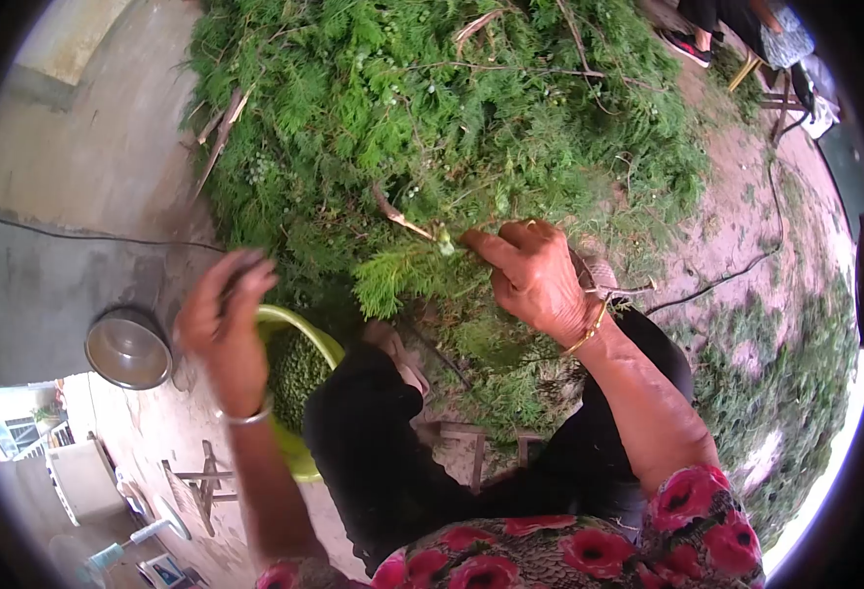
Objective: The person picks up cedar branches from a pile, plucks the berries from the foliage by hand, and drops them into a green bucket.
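Observation:
My right hand is closed on a leafy cypress branch. Its feathery green foliage hangs left of my fingers, and a bare twig end pokes out beside the wrist. At the left, my left hand is raised by the rim of a yellow-green bucket; its fingers are smeared by motion, and anything in them cannot be made out. Inside the bucket lie many small green cones or berries. A large heap of cut cypress branches rises in front of me.
A metal bowl stands on the left. A black cable crosses the ground at right, near more spread greenery. Wooden stools and a fan are at lower left. Another person's shoe shows at upper right.

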Available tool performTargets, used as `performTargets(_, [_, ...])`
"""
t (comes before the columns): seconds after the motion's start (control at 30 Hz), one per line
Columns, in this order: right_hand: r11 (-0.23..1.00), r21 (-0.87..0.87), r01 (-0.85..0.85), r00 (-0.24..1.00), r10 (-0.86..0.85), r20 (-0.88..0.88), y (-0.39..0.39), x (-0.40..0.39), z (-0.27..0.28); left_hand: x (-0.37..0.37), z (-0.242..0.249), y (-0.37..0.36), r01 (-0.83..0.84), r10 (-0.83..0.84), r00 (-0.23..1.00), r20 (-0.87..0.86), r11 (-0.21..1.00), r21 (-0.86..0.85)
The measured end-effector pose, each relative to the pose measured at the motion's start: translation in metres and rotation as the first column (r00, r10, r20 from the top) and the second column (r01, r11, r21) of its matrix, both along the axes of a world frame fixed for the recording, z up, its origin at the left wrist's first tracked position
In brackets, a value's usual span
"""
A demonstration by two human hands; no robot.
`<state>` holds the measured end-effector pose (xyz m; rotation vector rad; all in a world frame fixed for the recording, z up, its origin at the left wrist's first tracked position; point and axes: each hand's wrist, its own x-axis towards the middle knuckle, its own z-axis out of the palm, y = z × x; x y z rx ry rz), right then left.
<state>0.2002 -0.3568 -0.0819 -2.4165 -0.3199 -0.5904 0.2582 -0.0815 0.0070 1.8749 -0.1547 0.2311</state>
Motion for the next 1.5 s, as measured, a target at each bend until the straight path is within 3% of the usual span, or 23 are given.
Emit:
performTargets(0.07, [0.992, -0.09, -0.09, 0.995, 0.086, -0.053, 0.002, -0.001, 0.001, 0.01, 0.0, -0.044, 0.299, -0.295, 0.954, -0.053, 0.949, 0.095])
performTargets(0.13, [0.993, -0.087, -0.085, 0.994, 0.079, -0.075, 0.005, 0.001, -0.001, 0.018, -0.018, -0.073, 0.534, -0.529, 0.844, -0.09, 0.845, 0.032])
performTargets(0.2, [0.997, -0.011, -0.074, 0.992, 0.073, -0.102, 0.005, 0.003, -0.006, 0.024, -0.038, -0.085, 0.664, -0.663, 0.743, -0.094, 0.748, -0.023])
performTargets(0.23, [0.997, -0.005, -0.074, 0.992, 0.073, -0.102, 0.004, 0.004, -0.004, 0.022, -0.052, -0.091, 0.63, -0.647, 0.757, -0.094, 0.76, -0.159])
performTargets(0.33, [0.995, -0.023, -0.092, 0.987, 0.088, -0.133, 0.001, 0.006, -0.01, 0.023, -0.058, -0.092, 0.711, -0.704, 0.67, -0.236, 0.7, -0.066])
performTargets(0.4, [0.995, -0.001, -0.095, 0.983, 0.094, -0.156, 0.002, 0.006, -0.009, 0.022, -0.06, -0.094, 0.682, -0.673, 0.712, -0.199, 0.73, -0.029])
performTargets(0.47, [0.991, 0.112, -0.075, 0.98, 0.094, -0.175, 0.002, 0.006, -0.01, 0.022, -0.057, -0.092, 0.615, -0.557, 0.758, -0.339, 0.783, 0.09])
performTargets(0.67, [0.958, 0.281, -0.059, 0.939, 0.149, -0.309, 0.005, 0.007, -0.006, 0.017, -0.07, -0.095, 0.451, -0.454, 0.858, -0.24, 0.89, -0.067])
performTargets(0.7, [0.958, 0.282, -0.061, 0.94, 0.15, -0.307, 0.006, 0.006, -0.005, 0.019, -0.074, -0.093, 0.357, -0.359, 0.911, -0.204, 0.933, -0.05])
performTargets(0.77, [0.917, 0.391, 0.082, 0.878, 0.119, -0.464, 0.005, 0.005, -0.001, 0.03, -0.075, -0.083, 0.164, -0.175, 0.967, -0.185, 0.984, -0.074])
performTargets(0.8, [0.916, 0.392, 0.082, 0.881, 0.117, -0.459, 0.004, 0.006, 0.005, 0.039, -0.077, -0.076, 0.09, -0.154, 0.97, -0.186, 0.946, -0.313])
performTargets(0.87, [0.88, 0.446, 0.166, 0.874, 0.078, -0.48, 0.0, 0.008, 0.017, 0.055, -0.072, -0.052, -0.007, -0.315, 0.894, -0.319, 0.701, -0.713])
performTargets(0.9, [0.88, 0.445, 0.167, 0.876, 0.075, -0.476, -0.001, 0.009, 0.015, 0.057, -0.07, -0.047, -0.002, -0.318, 0.895, -0.314, 0.7, -0.714])
performTargets(0.97, [0.713, 0.639, 0.289, 0.86, 0.101, -0.501, -0.004, 0.011, 0.004, 0.054, -0.064, -0.041, 0.078, -0.606, 0.767, -0.212, 0.417, -0.906])
performTargets(1.03, [0.552, 0.739, 0.387, 0.847, 0.103, -0.521, -0.008, 0.011, 0.001, 0.041, -0.059, -0.045, 0.098, -0.627, 0.75, -0.212, 0.422, -0.901])
performTargets(1.13, [0.657, 0.646, 0.39, 0.869, -0.03, -0.494, -0.017, 0.013, 0.009, 0.028, -0.063, -0.048, 0.177, -0.681, 0.715, -0.154, 0.391, -0.903])
performTargets(1.17, [0.494, 0.713, 0.498, 0.815, 0.014, -0.579, -0.017, 0.014, 0.014, 0.026, -0.064, -0.051, 0.176, -0.632, 0.742, -0.224, 0.506, -0.844])
performTargets(1.2, [0.494, 0.712, 0.499, 0.816, 0.009, -0.578, -0.019, 0.015, 0.013, 0.023, -0.065, -0.056, 0.17, -0.573, 0.768, -0.287, 0.613, -0.771])
performTargets(1.27, [0.647, 0.587, 0.487, 0.824, -0.115, -0.555, -0.021, 0.016, 0.007, 0.021, -0.069, -0.071, 0.025, -0.421, 0.766, -0.487, 0.775, -0.631])
performTargets(1.3, [0.647, 0.587, 0.487, 0.823, -0.115, -0.556, -0.019, 0.017, 0.007, 0.02, -0.073, -0.076, -0.006, -0.411, 0.75, -0.518, 0.779, -0.627])
performTargets(1.37, [0.422, 0.838, 0.346, 0.922, 0.016, -0.388, -0.012, 0.021, 0.007, 0.021, -0.079, -0.079, -0.038, -0.401, 0.733, -0.549, 0.783, -0.621])
performTargets(1.43, [0.436, 0.835, 0.335, 0.914, 0.065, -0.4, -0.017, 0.022, 0.007, 0.024, -0.084, -0.082, -0.205, -0.378, 0.691, -0.616, 0.715, -0.669])
performTargets(1.5, [0.448, 0.832, 0.327, 0.903, 0.112, -0.415, -0.019, 0.021, 0.007, 0.024, -0.084, -0.089, -0.204, -0.382, 0.713, -0.587, 0.688, -0.696])
